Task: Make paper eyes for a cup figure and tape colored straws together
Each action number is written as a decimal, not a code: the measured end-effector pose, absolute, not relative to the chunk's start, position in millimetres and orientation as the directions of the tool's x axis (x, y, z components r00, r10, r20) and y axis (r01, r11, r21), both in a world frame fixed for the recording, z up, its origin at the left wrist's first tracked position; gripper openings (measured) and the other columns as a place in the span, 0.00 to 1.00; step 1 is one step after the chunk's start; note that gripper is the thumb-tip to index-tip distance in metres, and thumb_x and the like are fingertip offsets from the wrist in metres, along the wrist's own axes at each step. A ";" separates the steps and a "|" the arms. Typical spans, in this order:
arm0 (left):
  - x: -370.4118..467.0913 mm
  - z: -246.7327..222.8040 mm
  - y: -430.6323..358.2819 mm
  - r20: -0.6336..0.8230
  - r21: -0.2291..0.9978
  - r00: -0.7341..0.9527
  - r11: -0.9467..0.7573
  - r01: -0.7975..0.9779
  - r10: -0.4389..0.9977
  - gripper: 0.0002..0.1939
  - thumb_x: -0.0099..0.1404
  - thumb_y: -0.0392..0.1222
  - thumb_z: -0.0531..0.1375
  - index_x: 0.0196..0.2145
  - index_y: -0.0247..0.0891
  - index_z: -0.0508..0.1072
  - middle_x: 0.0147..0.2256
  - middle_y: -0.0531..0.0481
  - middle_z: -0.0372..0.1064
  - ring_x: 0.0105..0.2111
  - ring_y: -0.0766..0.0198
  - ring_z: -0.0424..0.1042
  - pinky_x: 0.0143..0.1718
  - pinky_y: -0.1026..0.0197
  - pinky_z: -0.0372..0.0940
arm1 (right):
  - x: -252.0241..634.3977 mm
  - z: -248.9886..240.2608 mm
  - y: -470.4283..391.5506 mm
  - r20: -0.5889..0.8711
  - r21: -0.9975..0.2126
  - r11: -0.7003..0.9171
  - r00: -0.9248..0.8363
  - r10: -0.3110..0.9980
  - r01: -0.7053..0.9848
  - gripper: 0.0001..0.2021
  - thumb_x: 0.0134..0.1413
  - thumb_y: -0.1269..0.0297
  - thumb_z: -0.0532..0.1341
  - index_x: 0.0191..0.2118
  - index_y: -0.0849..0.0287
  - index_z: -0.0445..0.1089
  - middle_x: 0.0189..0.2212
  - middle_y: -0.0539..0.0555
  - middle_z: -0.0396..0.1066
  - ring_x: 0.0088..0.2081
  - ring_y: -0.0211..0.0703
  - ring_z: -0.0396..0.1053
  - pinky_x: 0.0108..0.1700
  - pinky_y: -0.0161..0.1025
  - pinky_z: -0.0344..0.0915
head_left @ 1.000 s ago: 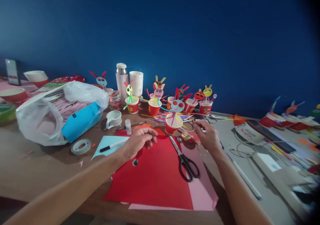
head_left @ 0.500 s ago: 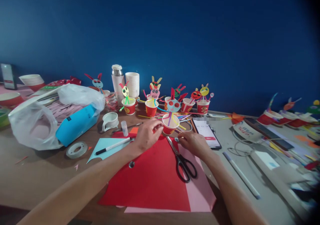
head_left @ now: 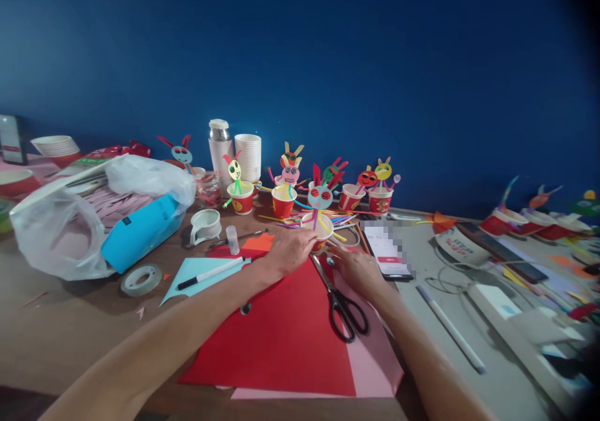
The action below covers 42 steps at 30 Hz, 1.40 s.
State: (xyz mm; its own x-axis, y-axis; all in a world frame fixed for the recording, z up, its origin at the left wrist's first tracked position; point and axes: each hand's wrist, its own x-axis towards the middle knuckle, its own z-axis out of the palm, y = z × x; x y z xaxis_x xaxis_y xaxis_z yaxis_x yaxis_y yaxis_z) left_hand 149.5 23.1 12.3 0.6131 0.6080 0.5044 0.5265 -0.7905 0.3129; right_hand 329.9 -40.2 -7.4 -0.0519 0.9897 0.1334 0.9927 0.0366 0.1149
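Note:
A red and white paper cup [head_left: 323,244] stands at the back edge of the red paper sheet [head_left: 281,340], with a pale blue rabbit-faced paper figure [head_left: 322,197] with red eyes and ears upright in it. My left hand [head_left: 291,250] is closed against the cup's front left side, its fingertips below the rim. From the right, my right hand [head_left: 360,270] reaches to the lower side of the cup with fingers bent together; their tips are partly hidden. Black-handled scissors [head_left: 345,312] lie between my forearms, blades towards the cup. Pink paper [head_left: 375,365] shows under the red sheet.
Several similar cups with figures, one a red cup [head_left: 284,203], line the back. On the left are a plastic bag [head_left: 56,246], clear tape [head_left: 141,280] and a black-capped marker [head_left: 210,273]. To the right lie a phone [head_left: 387,252], a pen [head_left: 450,328] and a power strip [head_left: 510,340].
The cup has turned slightly and shifted a little, so the figure's ears point differently. My left hand has moved right onto the cup's front; my right hand has stayed close by.

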 end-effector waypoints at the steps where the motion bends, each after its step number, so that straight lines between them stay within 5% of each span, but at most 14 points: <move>1: 147.0 13.5 23.1 0.507 0.305 0.609 -0.788 0.534 0.609 0.10 0.64 0.39 0.52 0.34 0.37 0.73 0.33 0.47 0.73 0.34 0.63 0.71 0.36 0.64 0.61 | 329.1 -6.7 -40.5 0.134 0.113 0.039 -0.054 0.990 0.993 0.16 0.59 0.59 0.48 0.51 0.45 0.63 0.31 0.52 0.75 0.32 0.47 0.73 0.29 0.36 0.61; 11: 112.4 26.7 8.6 0.469 0.239 0.524 -0.673 0.700 0.711 0.12 0.64 0.40 0.50 0.35 0.38 0.73 0.32 0.46 0.74 0.32 0.61 0.71 0.32 0.62 0.59 | 322.3 -1.8 -42.5 0.066 0.022 0.043 -0.044 0.997 0.999 0.15 0.59 0.64 0.47 0.46 0.50 0.68 0.33 0.54 0.74 0.35 0.45 0.72 0.31 0.34 0.58; 30: 114.9 20.4 12.5 0.485 0.292 0.471 -0.644 0.707 0.737 0.13 0.62 0.43 0.52 0.42 0.40 0.73 0.34 0.45 0.75 0.33 0.59 0.73 0.35 0.60 0.62 | 323.0 -1.4 -38.1 0.053 -0.015 -0.050 0.050 0.997 0.999 0.11 0.56 0.63 0.49 0.38 0.56 0.68 0.31 0.55 0.73 0.33 0.46 0.71 0.31 0.35 0.56; 42: 112.4 36.4 6.8 0.544 0.299 0.466 -0.680 0.670 0.698 0.12 0.62 0.39 0.51 0.38 0.39 0.73 0.32 0.47 0.73 0.32 0.62 0.71 0.33 0.62 0.61 | 329.9 -1.8 -39.9 0.084 -0.221 -0.007 0.026 0.996 0.975 0.09 0.52 0.59 0.53 0.32 0.56 0.68 0.25 0.51 0.71 0.28 0.40 0.68 0.27 0.32 0.52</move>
